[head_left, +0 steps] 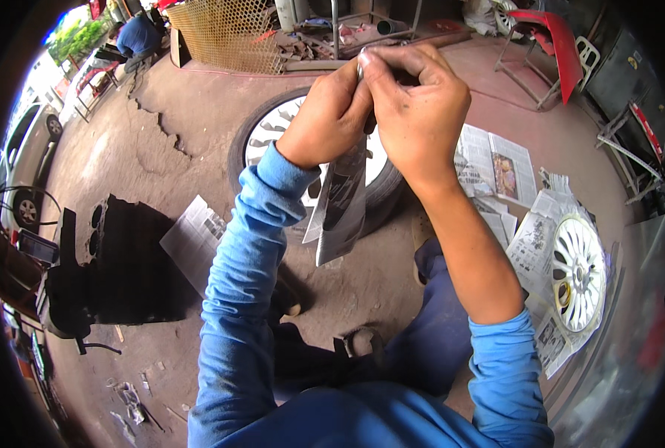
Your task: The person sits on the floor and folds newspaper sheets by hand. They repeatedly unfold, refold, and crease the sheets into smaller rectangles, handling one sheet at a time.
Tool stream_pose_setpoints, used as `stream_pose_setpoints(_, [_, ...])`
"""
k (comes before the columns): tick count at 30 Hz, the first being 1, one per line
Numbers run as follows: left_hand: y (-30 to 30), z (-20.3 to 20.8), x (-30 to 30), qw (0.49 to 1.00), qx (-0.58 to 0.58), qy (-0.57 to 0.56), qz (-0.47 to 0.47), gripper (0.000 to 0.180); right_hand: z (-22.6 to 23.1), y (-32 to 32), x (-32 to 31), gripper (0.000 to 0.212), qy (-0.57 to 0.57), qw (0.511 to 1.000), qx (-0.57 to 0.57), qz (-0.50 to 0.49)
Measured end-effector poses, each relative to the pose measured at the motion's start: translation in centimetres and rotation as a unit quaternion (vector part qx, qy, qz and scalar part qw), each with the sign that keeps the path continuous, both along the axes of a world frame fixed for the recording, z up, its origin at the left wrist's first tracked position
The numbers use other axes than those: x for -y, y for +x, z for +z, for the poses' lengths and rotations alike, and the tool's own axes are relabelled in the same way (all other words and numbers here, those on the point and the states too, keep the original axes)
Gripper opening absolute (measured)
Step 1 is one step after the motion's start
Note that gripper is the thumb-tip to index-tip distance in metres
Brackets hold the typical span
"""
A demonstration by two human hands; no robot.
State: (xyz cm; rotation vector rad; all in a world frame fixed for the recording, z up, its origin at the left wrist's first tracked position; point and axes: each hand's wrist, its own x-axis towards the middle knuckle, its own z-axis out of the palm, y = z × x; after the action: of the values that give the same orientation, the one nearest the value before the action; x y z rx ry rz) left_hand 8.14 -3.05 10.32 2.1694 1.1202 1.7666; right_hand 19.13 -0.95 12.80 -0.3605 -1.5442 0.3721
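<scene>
My left hand (325, 119) and my right hand (420, 108) are raised together at the upper middle, their fingertips meeting in a pinch. From between them hangs a folded piece of newspaper (340, 213), its lower end loose. A thin pale edge shows at the fingertips; the upper part of the paper is hidden by my hands. Behind and below them lies a tyre (244, 142) with a white multi-spoke wheel rim (273, 123), partly covered by my hands and the paper.
Newspaper sheets (515, 175) lie at the right, under another white wheel rim (577, 272). A black box-like part (135, 261) and a loose sheet (196, 243) are at the left. Farther off are expanded-metal mesh (224, 33), a red panel on a stand (560, 52) and a crouching person (138, 36).
</scene>
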Motion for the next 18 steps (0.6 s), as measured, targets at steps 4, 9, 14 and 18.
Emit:
stream_pose_setpoints(4, [-0.3,-0.5,0.0,0.999,0.000,0.017,0.036,0.020,-0.1,-0.1,-0.2,0.009,0.015,0.999,0.031,0.005])
stream_pose_setpoints(9, [-0.4,-0.9,-0.2,0.998,-0.035,-0.011,0.048,0.016,0.1,0.6,-1.5,0.010,-0.156,0.971,0.101,0.148])
stream_pose_setpoints(14, [0.2,-1.7,-0.6,0.990,0.051,-0.118,-0.056,0.012,0.0,1.4,-3.6,0.009,-0.297,0.896,0.034,0.329])
stream_pose_setpoints(18, [0.9,-2.5,-0.5,0.964,0.113,-0.170,-0.171,0.015,0.3,2.0,-4.5,0.013,-0.282,0.910,0.028,0.304])
